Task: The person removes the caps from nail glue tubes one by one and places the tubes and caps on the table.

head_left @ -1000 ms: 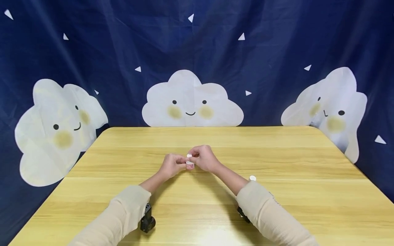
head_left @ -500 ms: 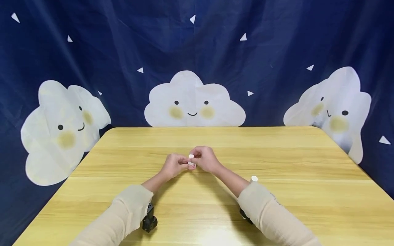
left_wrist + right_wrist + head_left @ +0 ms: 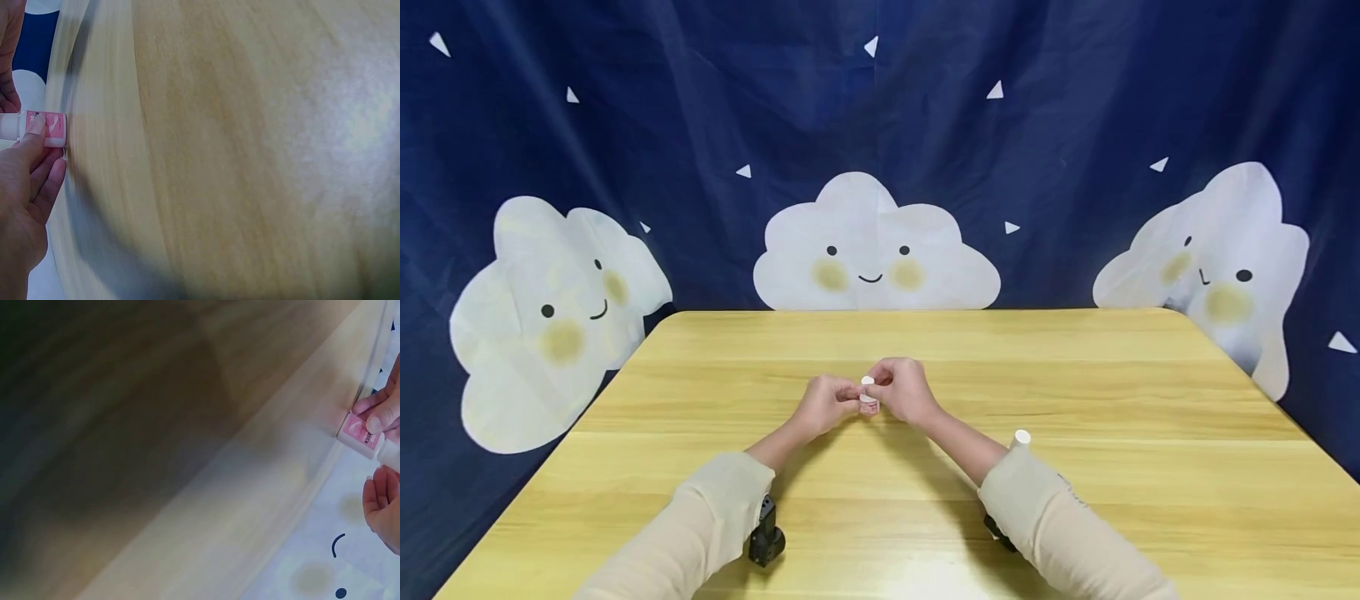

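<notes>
left hand is clamping pink-labelled bottle, thumb across label, seemingly to steady it | right hand is pinching white top, apparently countering that hold | bottle is staying upright between hands, table contact unclear

**Curtained-off recording corner**

Tag as staged filming set; can't pin down to home, lab or office. Judge by dark blue curtain hung behind and along both sides of wood-grain table, masking room beyond. Note creases in cloth, plus printed smiling clouds and white triangles, nursery-style decor. Add black wrist cameras below both sleeves, pointing to recording setup.
</notes>
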Motion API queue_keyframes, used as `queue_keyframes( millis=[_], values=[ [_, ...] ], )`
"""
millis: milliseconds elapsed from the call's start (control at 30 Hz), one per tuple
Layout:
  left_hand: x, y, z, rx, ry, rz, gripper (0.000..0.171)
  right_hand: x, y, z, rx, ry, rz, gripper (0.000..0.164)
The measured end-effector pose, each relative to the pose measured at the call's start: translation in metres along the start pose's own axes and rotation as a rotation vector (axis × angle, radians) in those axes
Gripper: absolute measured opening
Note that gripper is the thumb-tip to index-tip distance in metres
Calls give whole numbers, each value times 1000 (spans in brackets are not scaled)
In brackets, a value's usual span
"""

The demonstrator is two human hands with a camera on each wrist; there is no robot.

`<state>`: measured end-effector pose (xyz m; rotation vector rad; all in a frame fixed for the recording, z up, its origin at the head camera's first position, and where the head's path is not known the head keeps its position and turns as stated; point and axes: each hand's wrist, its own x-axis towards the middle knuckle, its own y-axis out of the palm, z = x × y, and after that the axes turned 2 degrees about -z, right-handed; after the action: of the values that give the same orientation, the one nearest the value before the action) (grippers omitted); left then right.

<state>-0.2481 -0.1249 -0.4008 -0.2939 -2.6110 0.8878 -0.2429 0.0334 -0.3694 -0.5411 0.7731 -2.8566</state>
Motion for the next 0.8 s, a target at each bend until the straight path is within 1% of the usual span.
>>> queue_keyframes(
  millis=[100, 233, 567, 667, 800],
  values=[
    [1, 0, 0, -17, 7, 10, 14, 1, -2, 1, -9, 13, 18, 5],
    [1, 0, 0, -22, 10, 13, 15, 2, -4, 1, -13, 5, 50, 5],
    [-1, 0, -1, -23, 21, 16, 14, 2, -8, 1, -59, -94, 151, 8],
    [-1, -1, -1, -21, 20, 7, 13, 3, -8, 2, -60, -109, 147, 9],
    [-1, 0, -1, -21, 4, 3, 9, 2, -7, 3, -68, -82, 96, 8]
  ],
)
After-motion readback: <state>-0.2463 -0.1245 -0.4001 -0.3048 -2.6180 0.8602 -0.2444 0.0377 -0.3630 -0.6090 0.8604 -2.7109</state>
